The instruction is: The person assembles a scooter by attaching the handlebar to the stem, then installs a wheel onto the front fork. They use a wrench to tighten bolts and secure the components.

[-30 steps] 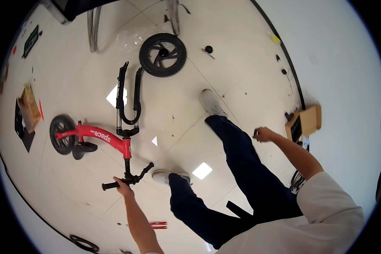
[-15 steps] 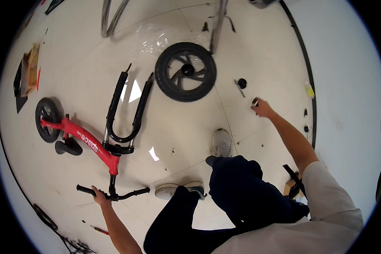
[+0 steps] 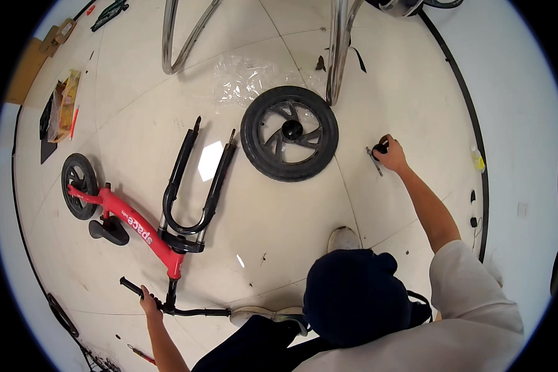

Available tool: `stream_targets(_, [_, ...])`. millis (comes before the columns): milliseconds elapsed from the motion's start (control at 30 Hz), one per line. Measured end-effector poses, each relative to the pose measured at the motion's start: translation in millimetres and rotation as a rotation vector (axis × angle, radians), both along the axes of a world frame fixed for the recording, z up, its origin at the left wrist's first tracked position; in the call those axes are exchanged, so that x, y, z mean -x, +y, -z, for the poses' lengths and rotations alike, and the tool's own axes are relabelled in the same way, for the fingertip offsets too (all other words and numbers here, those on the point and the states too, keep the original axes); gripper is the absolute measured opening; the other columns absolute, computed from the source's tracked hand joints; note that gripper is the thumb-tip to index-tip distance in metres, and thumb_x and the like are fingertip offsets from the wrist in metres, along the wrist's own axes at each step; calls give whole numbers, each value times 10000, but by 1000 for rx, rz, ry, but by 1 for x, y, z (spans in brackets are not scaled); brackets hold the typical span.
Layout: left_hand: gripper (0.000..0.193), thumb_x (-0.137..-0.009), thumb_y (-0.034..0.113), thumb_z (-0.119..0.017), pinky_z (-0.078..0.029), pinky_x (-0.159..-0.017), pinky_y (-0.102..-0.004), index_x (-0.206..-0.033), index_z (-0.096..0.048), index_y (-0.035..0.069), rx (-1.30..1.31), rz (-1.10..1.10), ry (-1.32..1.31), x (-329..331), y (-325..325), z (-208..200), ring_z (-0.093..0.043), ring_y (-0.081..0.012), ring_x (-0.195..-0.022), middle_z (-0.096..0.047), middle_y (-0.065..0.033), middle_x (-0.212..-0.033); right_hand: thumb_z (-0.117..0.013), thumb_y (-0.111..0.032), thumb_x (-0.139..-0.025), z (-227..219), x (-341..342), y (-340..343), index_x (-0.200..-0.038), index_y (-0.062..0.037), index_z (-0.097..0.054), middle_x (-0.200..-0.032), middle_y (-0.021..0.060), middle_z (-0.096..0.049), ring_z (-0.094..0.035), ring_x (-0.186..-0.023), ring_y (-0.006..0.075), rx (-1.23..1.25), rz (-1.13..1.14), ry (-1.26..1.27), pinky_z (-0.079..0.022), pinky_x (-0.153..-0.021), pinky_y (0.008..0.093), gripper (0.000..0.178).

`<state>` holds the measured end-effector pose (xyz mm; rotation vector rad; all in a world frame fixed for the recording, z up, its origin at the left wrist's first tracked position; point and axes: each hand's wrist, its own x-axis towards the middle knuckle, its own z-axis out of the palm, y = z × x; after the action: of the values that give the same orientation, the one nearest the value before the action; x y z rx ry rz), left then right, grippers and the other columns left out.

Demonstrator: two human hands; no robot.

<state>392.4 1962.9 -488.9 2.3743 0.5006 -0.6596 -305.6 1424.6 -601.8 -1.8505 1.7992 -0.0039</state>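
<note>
A red balance bike (image 3: 142, 232) lies on its side on the tiled floor, its front fork (image 3: 178, 162) bare with no wheel between its black legs. My left hand (image 3: 149, 304) is wrapped round the black handlebar (image 3: 198, 312) near its left grip. Off to the right, my right hand (image 3: 393, 156) has its fingers closed on a small black round part (image 3: 381, 149) at floor level. A thin metal rod (image 3: 376, 166) lies against that part. Between the fork and my right hand lies a loose black wheel (image 3: 292, 130), flat on the floor.
Chrome tube legs (image 3: 338, 62) stand just beyond the wheel, beside crumpled clear plastic (image 3: 242, 77). An open box (image 3: 65, 108) and cardboard cartons (image 3: 31, 68) sit at the far left. A red-handled tool (image 3: 141, 354) lies near my left forearm. The wall runs along the right.
My right hand has reached the small black part and closed on it. My left hand stays on the handlebar. The whole view has shifted, and my body leans further forward.
</note>
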Motion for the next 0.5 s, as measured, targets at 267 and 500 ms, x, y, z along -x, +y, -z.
stream_targets(267, [567,-789,483,-658,-450,-763,-419,-1070,-581,-4,-331,169,74,-3,-22,6,-560,-268,-890,-597,-105,-933,-732,-241,-768,-42,-41,-16,-853,-9,-524,-739,113,-574,-544,-645,225,80,94,-302,-462,-611,340,323])
stream_targets(500, [582,-802,289,-680,-429,-911,-410,-1185,-479,-101,-417,837,-563,12,-44,6,-554,-369,-1040,-560,-261,-1123,-712,-175,-769,-68,-195,2,-959,-21,-534,-978,136,-569,-590,-861,300,234,-419,-502,-486,-716,381,302])
